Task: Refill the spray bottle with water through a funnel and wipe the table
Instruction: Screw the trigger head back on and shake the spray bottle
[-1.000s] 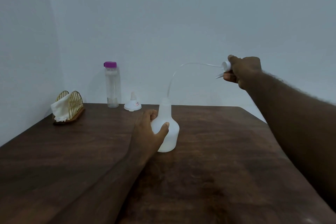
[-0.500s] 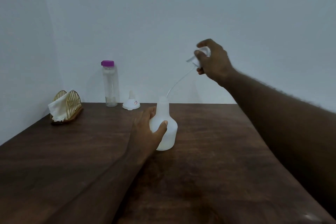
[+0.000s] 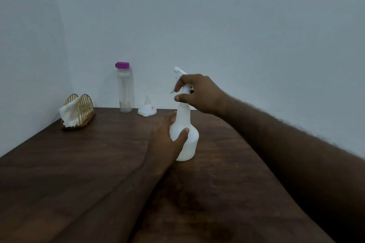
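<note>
A white translucent spray bottle point(image 3: 187, 140) stands upright in the middle of the dark wooden table point(image 3: 98, 163). My left hand point(image 3: 167, 140) grips its round body from the left. My right hand point(image 3: 199, 92) holds the white spray head point(image 3: 180, 71) directly over the bottle's neck, fingers curled round it. The nozzle sticks out above my fingers. The dip tube is hidden. A white funnel point(image 3: 147, 107) sits upside down at the back of the table. Left of it stands a clear water bottle point(image 3: 124, 89) with a purple cap.
A gold wire holder point(image 3: 82, 112) with a white cloth point(image 3: 68, 114) in it sits at the back left corner of the table. Pale walls close the back and left sides. The table's right edge runs diagonally under my right forearm.
My right hand has come down and to the left with the spray head, from high to the right of the bottle to just over its neck. The dip tube no longer shows. My left hand has kept its grip.
</note>
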Motion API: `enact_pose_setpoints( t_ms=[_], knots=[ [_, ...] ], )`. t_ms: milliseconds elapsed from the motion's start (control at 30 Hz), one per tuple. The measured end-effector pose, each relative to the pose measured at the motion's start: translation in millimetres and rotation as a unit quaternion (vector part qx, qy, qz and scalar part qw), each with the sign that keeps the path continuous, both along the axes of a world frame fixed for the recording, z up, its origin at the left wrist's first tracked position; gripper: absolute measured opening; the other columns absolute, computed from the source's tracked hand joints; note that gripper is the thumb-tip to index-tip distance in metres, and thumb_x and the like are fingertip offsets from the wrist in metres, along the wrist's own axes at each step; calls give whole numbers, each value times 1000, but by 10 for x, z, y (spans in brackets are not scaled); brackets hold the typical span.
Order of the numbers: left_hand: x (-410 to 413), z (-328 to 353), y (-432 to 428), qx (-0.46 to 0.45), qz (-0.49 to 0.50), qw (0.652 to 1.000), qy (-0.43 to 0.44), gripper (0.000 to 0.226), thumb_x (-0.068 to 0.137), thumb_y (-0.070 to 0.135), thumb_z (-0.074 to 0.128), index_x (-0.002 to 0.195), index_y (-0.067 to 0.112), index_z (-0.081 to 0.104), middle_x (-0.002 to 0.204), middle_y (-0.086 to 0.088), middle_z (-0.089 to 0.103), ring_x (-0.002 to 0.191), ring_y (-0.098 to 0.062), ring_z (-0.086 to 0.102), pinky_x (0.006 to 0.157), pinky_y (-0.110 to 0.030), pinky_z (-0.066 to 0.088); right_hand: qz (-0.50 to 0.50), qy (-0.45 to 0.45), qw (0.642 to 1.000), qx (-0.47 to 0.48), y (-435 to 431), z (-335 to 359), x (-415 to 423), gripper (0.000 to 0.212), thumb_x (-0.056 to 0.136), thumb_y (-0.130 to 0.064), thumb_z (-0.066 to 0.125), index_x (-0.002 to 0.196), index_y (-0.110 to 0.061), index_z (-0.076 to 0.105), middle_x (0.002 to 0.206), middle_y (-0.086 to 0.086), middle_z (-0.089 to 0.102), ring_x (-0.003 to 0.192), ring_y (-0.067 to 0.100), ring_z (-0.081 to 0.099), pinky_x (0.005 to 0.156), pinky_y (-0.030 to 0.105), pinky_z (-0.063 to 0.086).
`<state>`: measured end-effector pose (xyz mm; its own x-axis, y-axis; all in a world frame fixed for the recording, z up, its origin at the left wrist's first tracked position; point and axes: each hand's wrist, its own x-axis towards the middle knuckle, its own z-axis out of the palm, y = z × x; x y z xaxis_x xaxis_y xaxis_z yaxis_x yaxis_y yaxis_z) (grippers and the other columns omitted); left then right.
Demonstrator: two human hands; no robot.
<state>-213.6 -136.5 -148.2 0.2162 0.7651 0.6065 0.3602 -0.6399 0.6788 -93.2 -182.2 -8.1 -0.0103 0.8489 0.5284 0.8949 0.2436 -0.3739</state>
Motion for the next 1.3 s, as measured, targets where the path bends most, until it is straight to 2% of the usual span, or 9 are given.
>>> enact_pose_setpoints(
  t_ms=[200, 333, 467, 600, 667, 833, 1000, 1133, 1300],
  knots=[
    [17, -20, 10, 25, 23, 999, -3, 59, 84, 48, 67, 135, 21, 51, 132, 1, 59, 103, 1, 41, 92, -16, 27, 17, 38, 999, 18, -5, -209, 26, 20, 87, -20, 73, 107, -19, 67, 101, -15, 54, 73, 1, 53, 69, 20, 43],
    [8, -24, -15, 35, 5, 999, -34, 58, 83, 48, 65, 132, 18, 54, 127, 1, 62, 106, -2, 48, 91, -7, 25, 26, 11, 999, 39, -17, -298, -50, 48, 86, -16, 70, 131, -25, 55, 78, -20, 50, 68, -2, 51, 67, 16, 38],
    [10, -24, -1, 40, 7, 999, -32, 52, 86, 35, 69, 132, 15, 55, 128, -1, 61, 106, 2, 44, 85, 9, 16, 8, 115, 990, 76, -24, -384, -55, 83, 83, -15, 72, 150, -26, 26, 79, -13, 58, 68, 6, 58, 64, 12, 45],
    [26, -45, -10, 20, 6, 999, -33, 52, 88, 37, 66, 135, 18, 52, 132, 1, 59, 107, 4, 40, 92, -4, 21, -18, 191, 979, 65, 30, -425, -122, 54, 82, -15, 73, 129, -13, 47, 101, 0, 62, 90, 19, 63, 81, 34, 55],
    [35, -60, -12, 11, 18, 999, -25, 54, 89, 39, 65, 137, 19, 50, 134, 1, 57, 106, 4, 37, 94, -6, 19, -22, 194, 979, 51, 50, -408, -127, 36, 81, -14, 72, 112, -8, 55, 103, 6, 65, 94, 25, 64, 80, 38, 53],
    [28, -38, -9, 15, 9, 999, -31, 54, 87, 37, 68, 135, 17, 52, 133, -2, 58, 107, 0, 41, 96, -19, 28, 39, 282, 959, -4, 38, -361, -24, 29, 78, -8, 75, 101, 4, 61, 101, 23, 69, 97, 41, 65, 85, 56, 54],
    [17, -26, 19, -6, -15, 999, -29, 55, 87, 40, 67, 136, 21, 51, 133, 1, 57, 106, -2, 45, 90, -20, 32, 83, 313, 945, -48, 95, -316, 42, 17, 75, -3, 74, 92, 0, 71, 89, 16, 69, 83, 27, 68, 86, 52, 56],
    [6, -33, 37, -33, -31, 999, -30, 61, 85, 48, 64, 138, 22, 47, 135, 2, 54, 108, -4, 44, 91, -24, 34, 149, 378, 908, -98, 129, -341, 114, 22, 76, 2, 72, 98, -2, 72, 89, 7, 72, 88, 23, 71, 90, 44, 57],
    [42, -42, 40, -35, -20, 998, -53, 61, 86, 42, 68, 136, 20, 43, 119, 11, 53, 102, -3, 50, 77, -6, 29, 89, 445, 891, -2, 188, -601, -26, 36, 81, -8, 75, 110, -7, 55, 106, 10, 74, 100, 28, 71, 91, 55, 56]
  ],
)
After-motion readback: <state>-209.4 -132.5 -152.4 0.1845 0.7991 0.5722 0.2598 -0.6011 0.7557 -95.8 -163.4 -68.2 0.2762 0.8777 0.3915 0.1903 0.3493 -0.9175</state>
